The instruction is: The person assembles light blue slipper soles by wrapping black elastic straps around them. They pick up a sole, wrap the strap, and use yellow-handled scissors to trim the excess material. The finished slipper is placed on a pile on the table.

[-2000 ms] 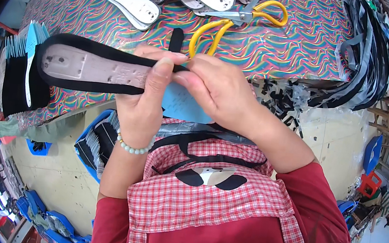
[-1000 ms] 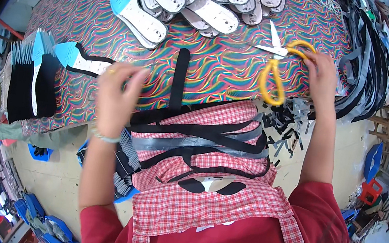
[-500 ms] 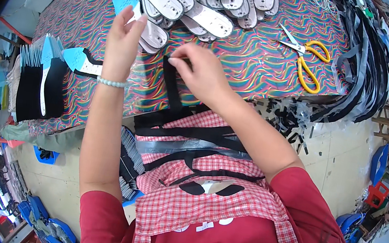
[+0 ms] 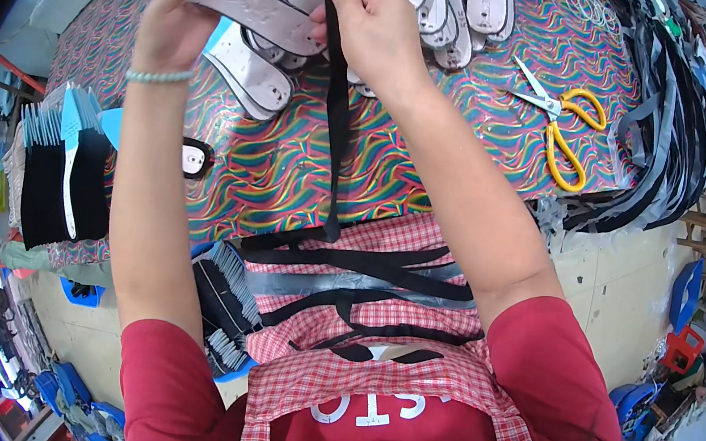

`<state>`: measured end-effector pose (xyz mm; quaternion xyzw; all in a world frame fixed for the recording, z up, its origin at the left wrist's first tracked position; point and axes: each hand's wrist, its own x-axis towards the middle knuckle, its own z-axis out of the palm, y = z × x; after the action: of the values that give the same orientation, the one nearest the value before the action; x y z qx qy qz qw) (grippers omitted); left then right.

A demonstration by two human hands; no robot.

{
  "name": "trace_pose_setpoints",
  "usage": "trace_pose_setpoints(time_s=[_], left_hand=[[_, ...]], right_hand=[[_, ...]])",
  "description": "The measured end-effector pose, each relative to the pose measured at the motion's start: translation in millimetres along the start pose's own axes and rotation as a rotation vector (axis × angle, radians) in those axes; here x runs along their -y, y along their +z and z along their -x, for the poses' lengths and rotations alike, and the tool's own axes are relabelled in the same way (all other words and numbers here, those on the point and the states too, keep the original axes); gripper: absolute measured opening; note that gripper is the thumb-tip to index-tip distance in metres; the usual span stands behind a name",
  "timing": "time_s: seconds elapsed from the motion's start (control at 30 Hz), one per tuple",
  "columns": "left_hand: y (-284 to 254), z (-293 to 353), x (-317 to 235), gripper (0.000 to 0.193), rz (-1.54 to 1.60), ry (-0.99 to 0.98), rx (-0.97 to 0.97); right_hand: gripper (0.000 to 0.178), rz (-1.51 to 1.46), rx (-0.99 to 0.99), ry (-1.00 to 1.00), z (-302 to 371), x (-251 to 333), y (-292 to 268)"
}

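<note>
My left hand [image 4: 173, 24], with a beaded bracelet at its wrist, grips a white insole board [image 4: 256, 12] by its wide blue end, raised over the table. That blue end is smeared by motion. At the insole's narrow end, my right hand [image 4: 377, 33] pinches a black fabric strip [image 4: 333, 118] between thumb and fingers. The strip hangs down past the table's edge onto my lap. Whether the right fingertips also touch the insole I cannot tell. More white insoles [image 4: 246, 79] lie piled beneath and beyond both hands.
Yellow-handled scissors [image 4: 557, 114] lie spread on the patterned tablecloth [image 4: 439, 124] at right. Beyond them hangs a thick bundle of black and grey strips [image 4: 655, 128]. On the left stand stacked black-edged insoles [image 4: 61, 179]. Black strips lie across my checked apron [image 4: 387, 234].
My left hand has taken hold of an insole and lifted it. My right hand has moved up and away with the black strip, meeting the insole's narrow end.
</note>
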<state>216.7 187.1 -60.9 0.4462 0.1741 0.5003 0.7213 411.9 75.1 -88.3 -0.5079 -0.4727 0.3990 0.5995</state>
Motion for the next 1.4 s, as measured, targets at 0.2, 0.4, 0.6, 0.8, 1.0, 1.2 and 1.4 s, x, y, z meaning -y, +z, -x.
trace_pose_setpoints(time_s=[0.2, 0.4, 0.6, 0.8, 1.0, 1.2, 1.4], left_hand=[[13, 21, -29, 0.042, 0.174, -0.03, 0.273], [94, 114, -31, 0.037, -0.425, -0.331, -0.041], [147, 205, 15, 0.023, -0.193, -0.339, -0.441], [151, 225, 26, 0.019, -0.152, -0.208, -0.488], [132, 234, 31, 0.022, -0.402, -0.106, -0.413], [128, 203, 9, 0.045, -0.702, 0.114, 0.044], [130, 200, 8, 0.058, -0.274, 0.11, -0.064]], right_hand=[[0.021, -0.106, 0.02, 0.03, -1, 3, -9], [0.018, -0.54, 0.435, 0.21, 101, 81, -33], [0.015, -0.65, 0.281, 0.343, 151, 63, -25], [0.017, -0.604, 0.267, 0.395, 159, 60, -19], [0.015, -0.012, 0.096, -0.214, 166, 39, -14], [0.021, 0.092, 0.491, -0.31, 134, 54, -24], [0.012, -0.347, 0.279, 0.143, 162, 62, -8]])
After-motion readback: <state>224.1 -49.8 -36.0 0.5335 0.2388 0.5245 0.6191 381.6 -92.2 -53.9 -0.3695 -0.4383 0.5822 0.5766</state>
